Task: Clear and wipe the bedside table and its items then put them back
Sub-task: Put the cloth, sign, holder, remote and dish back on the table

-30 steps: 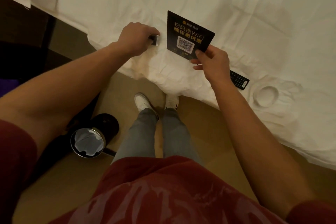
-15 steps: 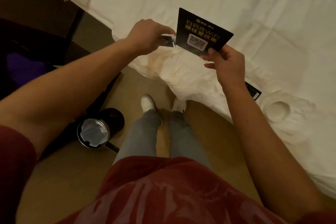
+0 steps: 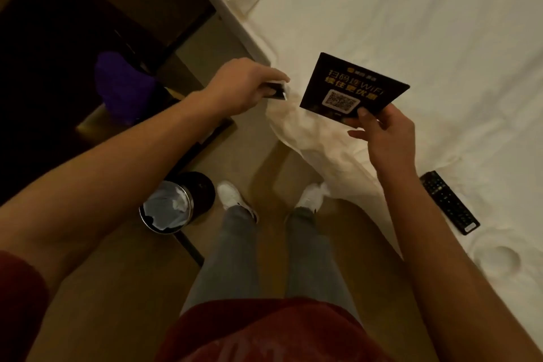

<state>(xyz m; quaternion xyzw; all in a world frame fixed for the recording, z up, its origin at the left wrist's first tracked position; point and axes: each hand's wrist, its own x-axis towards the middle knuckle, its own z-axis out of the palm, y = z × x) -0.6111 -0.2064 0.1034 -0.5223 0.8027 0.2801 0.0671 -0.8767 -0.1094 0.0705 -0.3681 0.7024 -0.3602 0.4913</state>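
Wi-Fi card point(image 3: 354, 87), black with a QR code, is pinched at its near edge by the right hand point(image 3: 379, 129) above the bed point(image 3: 426, 23) edge. Left hand point(image 3: 238, 84) grips a small dark stand point(image 3: 276, 91) just left of it. Remote point(image 3: 449, 201) lies on the sheet to the right; a bin point(image 3: 173, 203) stands on the floor.
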